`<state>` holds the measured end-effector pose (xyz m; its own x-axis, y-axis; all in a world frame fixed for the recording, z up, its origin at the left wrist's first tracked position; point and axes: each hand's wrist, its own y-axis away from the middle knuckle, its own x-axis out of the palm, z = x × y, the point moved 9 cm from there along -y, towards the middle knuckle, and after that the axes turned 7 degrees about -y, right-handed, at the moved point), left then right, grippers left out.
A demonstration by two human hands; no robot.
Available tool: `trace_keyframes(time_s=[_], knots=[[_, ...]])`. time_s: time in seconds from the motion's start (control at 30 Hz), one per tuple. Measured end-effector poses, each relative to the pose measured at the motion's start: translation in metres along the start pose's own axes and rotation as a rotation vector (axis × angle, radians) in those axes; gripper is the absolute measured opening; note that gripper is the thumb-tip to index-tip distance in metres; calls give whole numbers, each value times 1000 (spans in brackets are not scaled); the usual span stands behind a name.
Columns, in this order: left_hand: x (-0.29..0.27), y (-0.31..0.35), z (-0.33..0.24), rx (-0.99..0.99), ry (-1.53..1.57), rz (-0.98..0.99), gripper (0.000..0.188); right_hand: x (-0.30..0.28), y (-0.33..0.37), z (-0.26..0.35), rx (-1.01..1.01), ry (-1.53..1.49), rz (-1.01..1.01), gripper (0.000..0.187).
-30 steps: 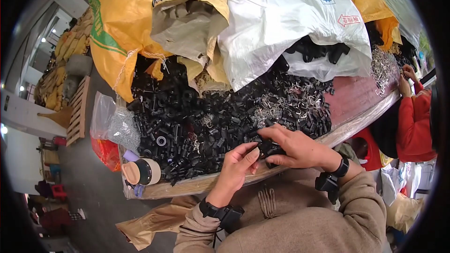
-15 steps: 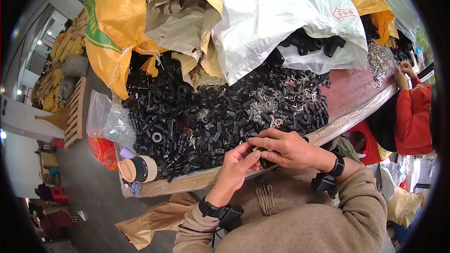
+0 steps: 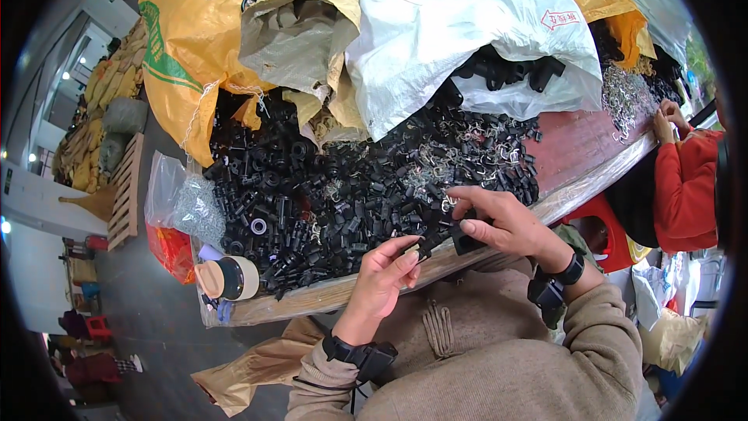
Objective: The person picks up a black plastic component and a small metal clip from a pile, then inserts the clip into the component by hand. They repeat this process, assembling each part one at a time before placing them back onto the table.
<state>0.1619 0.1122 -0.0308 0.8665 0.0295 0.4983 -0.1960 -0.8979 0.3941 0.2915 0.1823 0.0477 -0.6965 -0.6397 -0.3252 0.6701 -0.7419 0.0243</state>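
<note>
At the table's near edge, my left hand pinches a small black plastic part between thumb and fingers. A pale bit shows on that part, too small to make out. To its right is my right hand, thumb and index finger apart. A larger black plastic piece sits under its thumb, apparently held by the curled fingers, which are mostly hidden. A bent metal clip shows by the index fingertip; I cannot tell whether it is touched. Beyond both hands spreads a heap of black plastic parts mixed with metal clips.
White and yellow woven sacks stand along the table's far side. A cup with a pink lid and a bag of small metal pieces are at the left. A person in a red sleeve works at the right.
My hands, together before, are now apart. The right has moved up and right toward the heap, uncovering the black part in my left fingers. The left has shifted slightly down and left.
</note>
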Motion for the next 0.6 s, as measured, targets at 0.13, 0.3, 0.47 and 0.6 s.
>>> trace_keyframes(time_s=[0.13,0.3,0.47,0.6], knots=[[9,-11,3,-34,-9,68,30,7,-10,4,-189,18,-7,45],[4,-24,2,-52,-140,92,28,18,-24,-6,-176,16,57,43],[-11,-41,4,-94,-201,104,27,20,-34,-11,-195,99,76,40],[-14,-51,9,-136,-173,83,26,22,-41,-18,-174,124,33,36]])
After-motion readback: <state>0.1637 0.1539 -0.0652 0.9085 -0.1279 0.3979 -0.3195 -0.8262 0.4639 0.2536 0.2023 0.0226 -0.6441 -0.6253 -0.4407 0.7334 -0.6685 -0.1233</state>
